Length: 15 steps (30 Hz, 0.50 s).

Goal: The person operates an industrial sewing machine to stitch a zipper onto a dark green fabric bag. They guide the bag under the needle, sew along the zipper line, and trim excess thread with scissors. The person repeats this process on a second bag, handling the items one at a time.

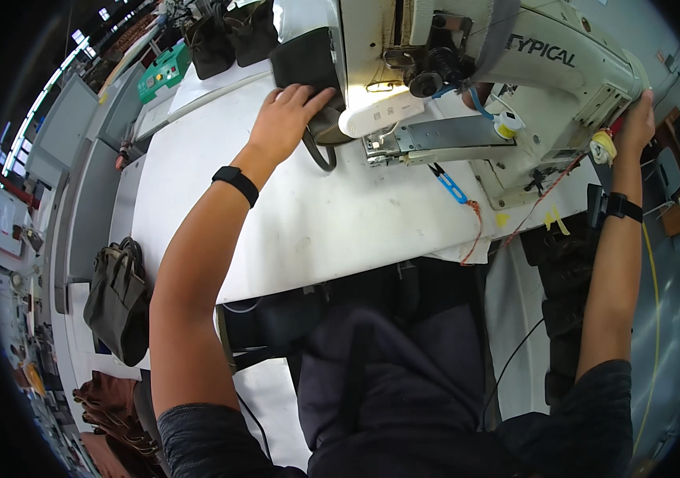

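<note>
From my remote seat I see a dark bag [306, 62] on the white bench [316, 231], flattened under the left hand [288, 119], its strap [326, 166] curling toward me in a loop. Just right of it stands a cream sewing machine [547, 48], upright, its grey-topped lower arm pointing left, the right hand [638, 123] against its far right end.

White table [300, 231] carries sewing machine [567, 95], snips [451, 186], apparently bag [305, 62].

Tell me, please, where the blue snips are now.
In the head view, the blue snips lie right of centre on the white tabletop, at the near side of the sewing machine, with orange thread at their handle.
</note>
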Tool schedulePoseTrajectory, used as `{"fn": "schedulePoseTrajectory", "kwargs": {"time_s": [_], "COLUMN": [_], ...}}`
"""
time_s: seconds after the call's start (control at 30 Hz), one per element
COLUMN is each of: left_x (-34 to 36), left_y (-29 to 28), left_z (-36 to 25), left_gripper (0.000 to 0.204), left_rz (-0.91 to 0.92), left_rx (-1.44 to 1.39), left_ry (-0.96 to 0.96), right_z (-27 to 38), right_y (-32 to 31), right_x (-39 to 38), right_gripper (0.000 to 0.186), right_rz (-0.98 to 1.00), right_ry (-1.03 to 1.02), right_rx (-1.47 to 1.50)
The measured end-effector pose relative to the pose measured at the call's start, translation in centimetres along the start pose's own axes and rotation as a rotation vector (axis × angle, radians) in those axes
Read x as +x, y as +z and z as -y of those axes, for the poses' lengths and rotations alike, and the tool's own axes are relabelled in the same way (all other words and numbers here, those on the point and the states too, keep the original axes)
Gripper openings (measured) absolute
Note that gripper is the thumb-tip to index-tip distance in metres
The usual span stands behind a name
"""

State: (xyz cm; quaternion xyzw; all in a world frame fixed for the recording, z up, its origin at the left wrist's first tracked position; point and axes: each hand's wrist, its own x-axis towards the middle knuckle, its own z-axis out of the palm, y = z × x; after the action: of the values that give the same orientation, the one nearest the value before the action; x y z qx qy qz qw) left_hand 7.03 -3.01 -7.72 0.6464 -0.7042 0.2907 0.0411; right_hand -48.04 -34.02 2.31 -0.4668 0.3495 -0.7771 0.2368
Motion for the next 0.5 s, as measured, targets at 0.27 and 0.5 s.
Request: {"fn": "schedulePoseTrajectory", "kwargs": {"time_s": [0.27, 0.5], "left_x": [-5.1, -12.0], "left_y": [-6.9, -13.5], "left_z": [-4.4, -8.8], "left_gripper": [0.017, 0.068], "left_rz": [0.567, 0.05], "left_rx": [0.453, -0.016], "left_ry": [-0.268, -0.179], "right_z": [2.7, 9.0], "right_y": [-1.6, -4.9], "right_x": [-1.5, -28.7], "right_gripper": [0.059, 0.015], "right_rz": [0.051, 0.891], "right_ry": [-0.121, -0.24], "right_rx": [-0.233, -0.425]}}
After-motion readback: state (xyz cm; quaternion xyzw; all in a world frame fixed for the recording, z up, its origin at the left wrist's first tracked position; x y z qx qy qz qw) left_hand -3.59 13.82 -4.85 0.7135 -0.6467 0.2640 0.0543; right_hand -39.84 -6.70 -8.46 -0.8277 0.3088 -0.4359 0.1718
